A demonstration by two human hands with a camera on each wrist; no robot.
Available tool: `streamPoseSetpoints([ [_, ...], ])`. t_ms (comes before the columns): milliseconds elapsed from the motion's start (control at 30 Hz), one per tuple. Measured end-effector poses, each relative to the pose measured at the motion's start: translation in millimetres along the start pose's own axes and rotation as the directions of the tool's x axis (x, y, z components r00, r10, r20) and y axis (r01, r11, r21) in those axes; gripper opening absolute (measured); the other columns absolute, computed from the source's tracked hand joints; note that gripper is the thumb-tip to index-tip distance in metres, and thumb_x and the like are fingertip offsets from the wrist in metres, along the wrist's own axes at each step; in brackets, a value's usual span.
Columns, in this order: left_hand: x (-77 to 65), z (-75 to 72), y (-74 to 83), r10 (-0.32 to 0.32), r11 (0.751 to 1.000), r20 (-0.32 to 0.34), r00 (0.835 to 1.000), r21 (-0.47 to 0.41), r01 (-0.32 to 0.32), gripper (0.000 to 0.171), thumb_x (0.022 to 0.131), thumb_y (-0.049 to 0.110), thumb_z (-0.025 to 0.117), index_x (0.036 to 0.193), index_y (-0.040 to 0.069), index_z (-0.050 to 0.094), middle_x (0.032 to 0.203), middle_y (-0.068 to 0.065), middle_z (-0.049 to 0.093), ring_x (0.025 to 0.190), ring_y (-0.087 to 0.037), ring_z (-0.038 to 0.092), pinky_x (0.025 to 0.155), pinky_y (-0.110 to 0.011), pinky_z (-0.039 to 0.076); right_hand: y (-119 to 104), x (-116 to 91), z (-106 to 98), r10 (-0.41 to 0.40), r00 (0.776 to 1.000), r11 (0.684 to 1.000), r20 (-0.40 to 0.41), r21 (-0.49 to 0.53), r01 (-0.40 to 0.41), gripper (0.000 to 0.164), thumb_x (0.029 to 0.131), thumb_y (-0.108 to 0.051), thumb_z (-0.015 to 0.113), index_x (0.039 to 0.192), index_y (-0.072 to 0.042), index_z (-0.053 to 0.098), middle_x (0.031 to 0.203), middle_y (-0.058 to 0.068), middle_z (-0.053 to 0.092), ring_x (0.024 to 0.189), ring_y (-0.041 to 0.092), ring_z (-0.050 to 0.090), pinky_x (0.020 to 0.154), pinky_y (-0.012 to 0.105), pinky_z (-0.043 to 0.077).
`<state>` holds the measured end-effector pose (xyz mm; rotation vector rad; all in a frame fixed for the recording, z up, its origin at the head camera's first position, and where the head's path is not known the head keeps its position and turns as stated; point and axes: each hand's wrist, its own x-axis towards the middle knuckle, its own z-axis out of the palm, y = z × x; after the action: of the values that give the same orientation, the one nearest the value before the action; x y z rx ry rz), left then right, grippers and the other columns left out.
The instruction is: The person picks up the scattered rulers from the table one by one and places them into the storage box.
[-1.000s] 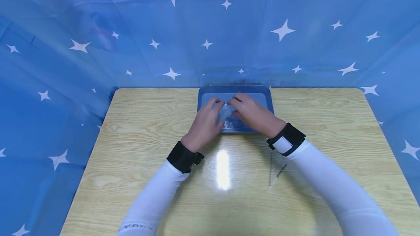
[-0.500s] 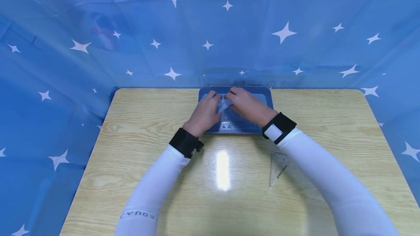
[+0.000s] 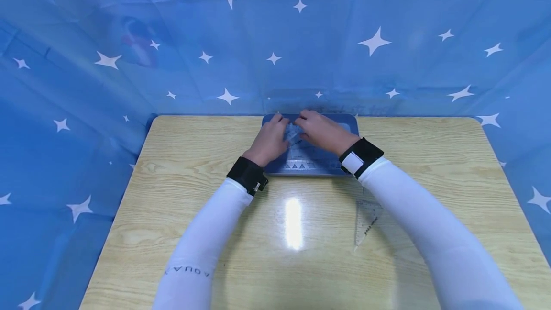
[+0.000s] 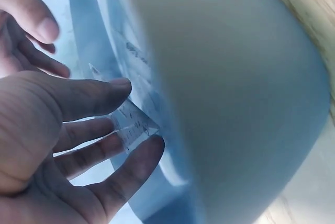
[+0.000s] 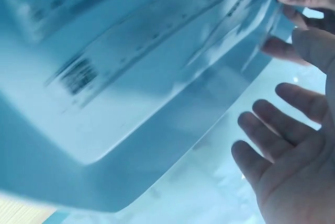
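Note:
Both hands are over a blue tray (image 3: 307,172) at the back of the table. My left hand (image 3: 270,138) pinches a clear plastic set square (image 4: 133,124) with printed marks, held near the tray's rim. One corner of it shows between the fingertips in the left wrist view. My right hand (image 3: 320,131) hovers beside it over the tray, fingers parted and loosely bent, with nothing seen in them in the right wrist view. In the tray lies a clear ruler (image 3: 297,165) with triangular cutouts. A clear ruler with a barcode (image 5: 81,77) also shows in the tray.
Another clear set square (image 3: 366,221) lies on the wooden table (image 3: 181,181), in front of the tray and close to the right forearm. A blue curtain with white stars (image 3: 267,37) surrounds the table at the back and sides.
Both hands have shifted slightly toward the tray's far side. The clear piece between them has turned, and more of the ruler with triangular cutouts shows. The set square on the table has stayed put.

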<state>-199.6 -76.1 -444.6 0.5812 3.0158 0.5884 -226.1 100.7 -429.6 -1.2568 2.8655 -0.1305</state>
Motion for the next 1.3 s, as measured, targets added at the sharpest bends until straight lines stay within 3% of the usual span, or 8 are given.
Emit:
streamPoseSetpoints([
  [200, 8.5, 5.5, -3.3, -0.022, 1.000, 0.046, 0.999, 0.016, 0.021, 0.052, 0.087, 0.013, 0.069, 0.134, 0.002, 0.052, 0.134, -0.015, 0.049, 0.129, -0.032, 0.050, 0.104, -0.038, 0.044, 5, -1, 3, 0.007, 0.999, 0.999, 0.047, 0.038, -0.009, 0.043, 0.091, -0.017, 0.066, 0.131, -0.003, 0.056, 0.124, 0.016, 0.057, 0.114, 0.028, 0.058, 0.094, 0.040, 0.050],
  [400, 13.4, 9.0, -4.0, -0.031, 0.997, 0.092, 0.995, 0.078, 0.024, 0.051, 0.088, 0.015, 0.068, 0.134, 0.001, 0.051, 0.134, -0.017, 0.049, 0.121, -0.032, 0.054, 0.100, -0.038, 0.046, 15, -11, 3, 0.075, 0.992, 0.995, 0.097, 0.061, -0.082, 0.062, 0.093, -0.032, 0.063, 0.146, -0.007, 0.039, 0.148, 0.017, 0.041, 0.137, 0.031, 0.041, 0.110, 0.046, 0.037],
  [533, 15.4, 12.1, -4.3, -0.057, 0.993, 0.124, 0.991, 0.107, 0.043, 0.051, 0.089, 0.016, 0.066, 0.135, 0.002, 0.050, 0.132, -0.016, 0.050, 0.114, -0.030, 0.057, 0.096, -0.038, 0.048, 22, -21, 4, 0.080, 0.995, 0.995, 0.059, 0.051, -0.083, 0.063, 0.094, -0.037, 0.061, 0.145, -0.007, 0.040, 0.151, 0.016, 0.038, 0.141, 0.032, 0.035, 0.114, 0.047, 0.032],
  [900, 20.6, 18.9, -6.4, -0.120, 0.983, 0.173, 0.978, 0.161, 0.093, 0.050, 0.093, 0.016, 0.061, 0.139, 0.003, 0.046, 0.132, -0.013, 0.053, 0.116, -0.029, 0.056, 0.097, -0.039, 0.049, 38, -50, -2, 0.088, 0.995, 0.995, -0.036, 0.054, -0.086, 0.060, 0.094, -0.038, 0.060, 0.141, -0.004, 0.045, 0.148, 0.018, 0.041, 0.138, 0.034, 0.038, 0.113, 0.050, 0.032],
  [1100, 21.3, 22.5, -8.3, -0.134, 0.973, 0.159, 0.978, 0.209, 0.099, 0.046, 0.092, 0.022, 0.065, 0.133, 0.005, 0.052, 0.127, -0.010, 0.055, 0.113, -0.029, 0.057, 0.094, -0.040, 0.050, 45, -68, -8, 0.101, 0.994, 0.994, -0.046, 0.043, -0.099, 0.060, 0.095, -0.036, 0.060, 0.143, -0.004, 0.043, 0.150, 0.019, 0.039, 0.139, 0.036, 0.037, 0.113, 0.052, 0.031],
  [1300, 19.1, 22.4, -8.8, -0.118, 0.975, 0.153, 0.981, 0.205, 0.085, 0.045, 0.094, 0.025, 0.063, 0.132, 0.004, 0.054, 0.125, -0.011, 0.055, 0.109, -0.025, 0.058, 0.097, -0.037, 0.049, 48, -91, -13, 0.091, 0.989, 0.995, -0.121, 0.041, -0.087, 0.060, 0.092, -0.033, 0.064, 0.141, -0.003, 0.045, 0.149, 0.020, 0.039, 0.138, 0.037, 0.037, 0.111, 0.053, 0.033],
])
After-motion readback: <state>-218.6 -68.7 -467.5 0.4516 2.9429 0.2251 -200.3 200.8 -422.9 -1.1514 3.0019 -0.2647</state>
